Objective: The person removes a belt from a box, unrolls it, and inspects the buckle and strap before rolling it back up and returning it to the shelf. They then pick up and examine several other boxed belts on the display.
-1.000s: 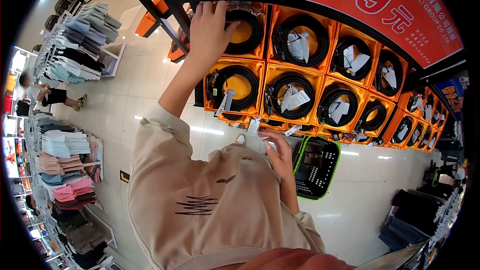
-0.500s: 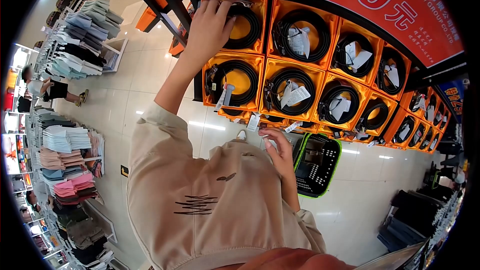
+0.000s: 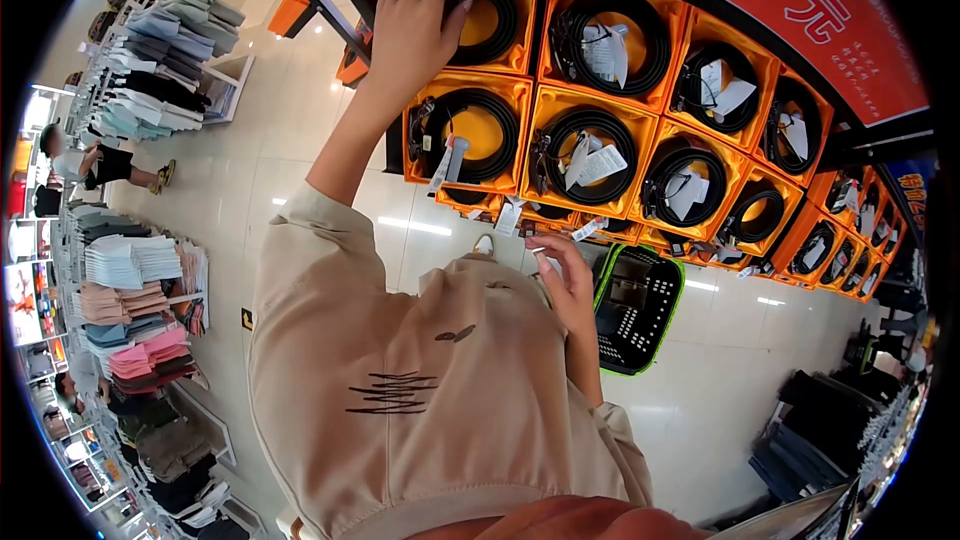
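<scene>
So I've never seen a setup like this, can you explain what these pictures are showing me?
There is no machine here, just a person with two bare hands. Every picture comes from one camera worn on the head, looking forward and down past the person's beige top.

In front are rows of orange boxes, with coiled black belts inside, many with paper tags. The left hand reaches over a box in the upper row, beside its belt; its grip is hard to tell. The right hand is bent near the body; I can't tell whether it holds anything. A black basket with a green rim sits below the boxes.
</scene>
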Available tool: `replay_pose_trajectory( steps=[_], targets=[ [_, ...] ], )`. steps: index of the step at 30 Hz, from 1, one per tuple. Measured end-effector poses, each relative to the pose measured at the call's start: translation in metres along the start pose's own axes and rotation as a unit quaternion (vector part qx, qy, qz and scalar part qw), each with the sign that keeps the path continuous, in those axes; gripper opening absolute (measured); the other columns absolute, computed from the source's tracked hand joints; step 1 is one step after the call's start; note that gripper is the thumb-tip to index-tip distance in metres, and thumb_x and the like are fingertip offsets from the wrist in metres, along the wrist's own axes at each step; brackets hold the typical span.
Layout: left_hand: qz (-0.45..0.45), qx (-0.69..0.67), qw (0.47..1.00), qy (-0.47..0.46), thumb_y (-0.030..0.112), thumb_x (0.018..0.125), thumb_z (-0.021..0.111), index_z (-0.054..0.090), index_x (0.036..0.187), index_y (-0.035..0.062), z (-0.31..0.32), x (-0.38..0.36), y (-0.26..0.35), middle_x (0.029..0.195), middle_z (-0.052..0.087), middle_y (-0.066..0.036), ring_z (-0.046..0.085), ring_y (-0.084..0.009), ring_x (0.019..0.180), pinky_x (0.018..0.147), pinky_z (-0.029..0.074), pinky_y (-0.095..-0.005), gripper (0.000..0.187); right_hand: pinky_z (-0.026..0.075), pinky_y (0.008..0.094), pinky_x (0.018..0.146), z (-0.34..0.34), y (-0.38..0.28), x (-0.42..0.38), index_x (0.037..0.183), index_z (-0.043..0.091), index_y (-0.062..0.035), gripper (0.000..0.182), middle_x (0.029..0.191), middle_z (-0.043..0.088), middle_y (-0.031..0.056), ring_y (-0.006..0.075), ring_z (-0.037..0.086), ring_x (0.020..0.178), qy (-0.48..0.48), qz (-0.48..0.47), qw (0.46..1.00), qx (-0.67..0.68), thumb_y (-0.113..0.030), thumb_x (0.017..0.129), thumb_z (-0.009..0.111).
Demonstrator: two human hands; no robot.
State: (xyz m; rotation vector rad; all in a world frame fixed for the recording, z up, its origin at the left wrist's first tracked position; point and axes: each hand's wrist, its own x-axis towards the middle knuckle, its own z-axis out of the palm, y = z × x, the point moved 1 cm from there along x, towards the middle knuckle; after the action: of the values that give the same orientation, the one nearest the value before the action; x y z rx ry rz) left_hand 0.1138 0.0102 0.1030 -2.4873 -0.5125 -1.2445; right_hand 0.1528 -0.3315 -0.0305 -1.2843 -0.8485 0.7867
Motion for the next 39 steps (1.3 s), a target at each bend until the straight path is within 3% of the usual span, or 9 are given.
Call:
replay_pose_trajectory(
  steps=[4,7,11,14,18,28,31,35,39],
  targets=[
    [-0.058,-0.084,0.995,-0.007,0.017,0.09,0.064,0.057,0.129,0.0082,-0.03,-0.017,0.001,0.129,0.059,-0.012,0.05,-0.0321,0.123,0.104,0.04,-0.0397,0.041,0.045,0.0284,0.088,-0.002,0.005,-0.004,0.112,0.061,0.0022,0.024,0.111,0.062,0.0109,0.0172,0.058,0.099,0.009,0.003,1.0,0.009,-0.006,0.09,0.059],
    [-0.089,-0.171,0.981,0.007,0.011,0.092,0.056,0.053,0.131,0.0008,-0.045,-0.045,-0.007,0.133,0.055,-0.015,0.047,-0.0335,0.128,0.105,0.038,-0.0406,0.04,0.045,0.0279,0.087,-0.004,0.011,-0.007,0.112,0.06,0.0022,0.024,0.111,0.062,0.0107,0.017,0.058,0.099,0.009,0.013,1.0,0.016,-0.006,0.09,0.058],
    [-0.074,-0.192,0.974,-0.092,0.012,0.094,0.05,0.045,0.138,-0.0004,-0.072,-0.068,0.017,0.143,0.045,-0.016,0.036,-0.0349,0.137,0.11,0.031,-0.0423,0.047,0.043,0.0336,0.094,-0.006,0.012,-0.011,0.116,0.057,0.0027,0.025,0.113,0.061,0.0116,0.0209,0.059,0.108,-0.022,0.04,0.999,0.002,-0.005,0.093,0.054],
    [-0.05,-0.168,0.956,-0.236,0.016,0.094,0.048,0.036,0.144,-0.0002,-0.074,-0.088,0.038,0.151,0.035,-0.016,0.028,-0.0357,0.141,0.113,0.026,-0.0444,0.053,0.045,0.0276,0.086,-0.005,0.012,-0.009,0.113,0.06,0.0023,0.024,0.11,0.063,0.0107,0.0168,0.059,0.098,-0.006,0.03,1.0,0.007,-0.006,0.09,0.058],
    [-0.059,-0.083,0.958,-0.269,0.019,0.096,0.048,0.038,0.143,0.0007,-0.055,-0.107,0.047,0.152,0.032,-0.014,0.022,-0.0374,0.143,0.113,0.025,-0.0469,0.052,0.045,0.0279,0.087,-0.006,0.014,-0.01,0.113,0.06,0.0018,0.024,0.11,0.064,0.0115,0.0176,0.059,0.098,-0.007,0.038,0.999,0.006,-0.005,0.09,0.058],
    [-0.126,-0.183,0.95,-0.22,0.006,0.095,0.045,0.039,0.142,-0.0015,-0.061,-0.115,0.053,0.151,0.034,-0.016,0.026,-0.0356,0.142,0.113,0.027,-0.0411,0.048,0.048,0.0292,0.083,-0.012,-0.004,-0.001,0.111,0.062,-0.0006,0.023,0.105,0.066,0.0083,0.0174,0.061,0.094,0.003,0.04,0.998,-0.043,-0.007,0.089,0.06],
    [-0.166,-0.207,0.95,-0.167,0.0,0.093,0.042,0.041,0.141,-0.003,-0.062,-0.132,0.062,0.149,0.038,-0.017,0.03,-0.0362,0.141,0.111,0.029,-0.0406,0.047,0.046,0.0317,0.087,-0.027,-0.031,0.022,0.112,0.062,0.0006,0.023,0.11,0.066,0.011,0.0192,0.06,0.099,0.017,-0.037,0.991,-0.126,-0.009,0.091,0.056],
    [-0.325,-0.23,0.917,-0.021,-0.009,0.085,0.046,0.053,0.121,-0.0035,-0.079,-0.179,0.081,0.122,0.055,-0.018,0.051,-0.0324,0.116,0.097,0.04,-0.0358,0.036,0.045,0.0379,0.092,-0.041,-0.082,0.065,0.109,0.064,0.0004,0.023,0.109,0.066,0.0137,0.0283,0.06,0.104,0.103,-0.19,0.935,-0.279,-0.007,0.087,0.061],
    [-0.488,-0.251,0.835,0.041,-0.008,0.082,0.047,0.045,0.097,0.0027,-0.084,-0.235,0.085,0.093,0.044,-0.005,0.043,-0.017,0.088,0.081,0.038,-0.0287,0.019,0.044,0.0409,0.093,-0.042,-0.118,0.116,0.109,0.064,-0.0009,0.026,0.109,0.065,0.0136,0.0316,0.058,0.104,0.146,-0.299,0.839,-0.431,-0.011,0.085,0.065]
  ],
)
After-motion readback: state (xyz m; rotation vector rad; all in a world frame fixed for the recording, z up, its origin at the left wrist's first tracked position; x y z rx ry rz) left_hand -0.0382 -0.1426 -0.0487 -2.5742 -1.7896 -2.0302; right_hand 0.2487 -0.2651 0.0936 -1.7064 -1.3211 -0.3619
